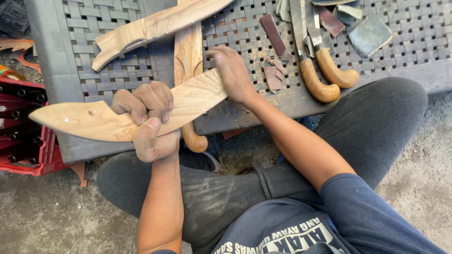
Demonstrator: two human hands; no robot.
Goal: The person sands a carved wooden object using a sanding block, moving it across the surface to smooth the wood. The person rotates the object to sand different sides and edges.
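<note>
Left hand (pixel 148 122) clamped tight round the wooden sheath (pixel 122 115) — right hand (pixel 230 73), fingers together, pressing flat on its far end, over the grey woven bench (pixel 117 70).

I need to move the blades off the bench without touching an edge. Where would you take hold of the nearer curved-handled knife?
Probably by the rounded wooden handle of the knife, coming from the bench's near edge. The handle's hooked end points toward the person and lies free, while the blade runs away among sandpaper scraps.
</note>
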